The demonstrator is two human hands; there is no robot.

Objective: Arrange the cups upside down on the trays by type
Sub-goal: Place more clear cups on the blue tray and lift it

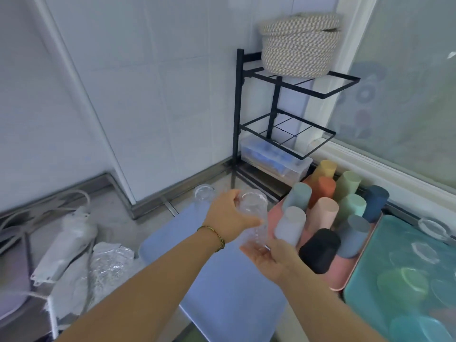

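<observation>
My left hand [230,215] grips a clear cup [254,211], fingers curled round its wall near the base. My right hand [267,259] lies palm up under its lower end, fingers loose and only touching it. I hold it over the far end of the blue tray [229,287], tilted and not yet set down. At eleven o'clock from my hands a second clear cup [203,193] already stands upside down at that tray's far edge. At three o'clock the pink tray [339,277] looks finished, with ten coloured cups [323,213] inverted in rows. At four o'clock the teal tray [365,255] holds blurred glassware I cannot identify. I judge the coloured type done and the clear type barely begun.
</observation>
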